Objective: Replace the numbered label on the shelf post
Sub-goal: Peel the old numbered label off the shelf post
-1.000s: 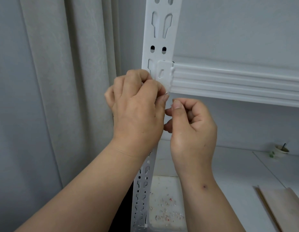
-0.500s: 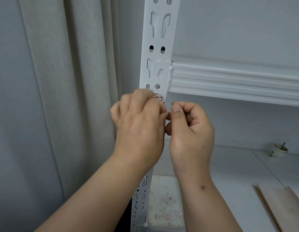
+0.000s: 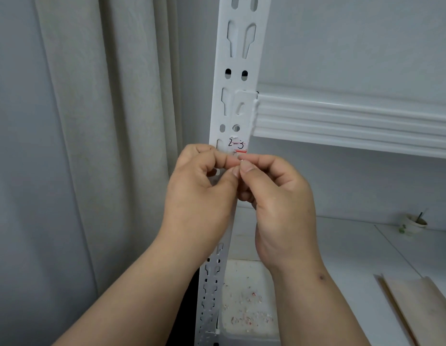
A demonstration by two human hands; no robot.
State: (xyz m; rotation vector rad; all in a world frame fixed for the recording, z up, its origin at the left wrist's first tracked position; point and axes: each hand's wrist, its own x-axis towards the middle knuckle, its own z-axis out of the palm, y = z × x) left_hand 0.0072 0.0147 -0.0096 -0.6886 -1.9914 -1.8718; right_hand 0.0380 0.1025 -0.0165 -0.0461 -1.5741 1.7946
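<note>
Curtain [image 3: 97,146] left of post [image 3: 238,71], shelf beam [image 3: 354,121] right.

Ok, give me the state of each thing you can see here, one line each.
Label: stuck on the post, marked 2-3, partly torn.
Shelf post: upright, slots empty up top.
Shelf beam: hooked into the post.
Left hand: pinching a small scrap.
Right hand: fingertips pinched against the left's.
Tray: littered with paper bits.
</note>
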